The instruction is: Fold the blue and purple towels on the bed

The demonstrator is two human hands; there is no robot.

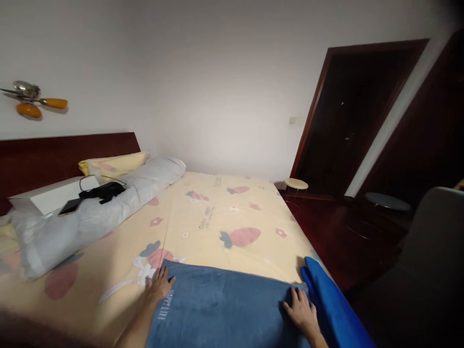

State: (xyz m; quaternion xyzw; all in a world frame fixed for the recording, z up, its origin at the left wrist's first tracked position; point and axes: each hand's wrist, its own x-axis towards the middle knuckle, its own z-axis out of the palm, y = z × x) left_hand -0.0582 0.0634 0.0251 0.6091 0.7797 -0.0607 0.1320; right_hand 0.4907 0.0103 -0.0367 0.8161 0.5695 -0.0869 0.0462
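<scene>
A dark blue towel-like cloth (224, 309) with pale lettering along its left side lies spread on the bed's near part. My left hand (161, 284) rests at its upper left corner, fingers stretched out, partly on the cloth and partly on the bedsheet (203, 198). Near the opposite upper corner, my right hand (300, 309) lies with spread fingers on the cloth. Just beyond that hand is a bright blue folded fabric (329, 299) at the bed's right edge. The near end of the dark cloth runs out of view.
Along the headboard (68, 147) lies a long plastic-wrapped roll (94, 217), with a white box (54, 193), a phone (70, 207) and a black strap-like item (103, 192) on it. A round stool (296, 183), a grey stool (387, 200) and a chair back (435, 251) stand right of the bed.
</scene>
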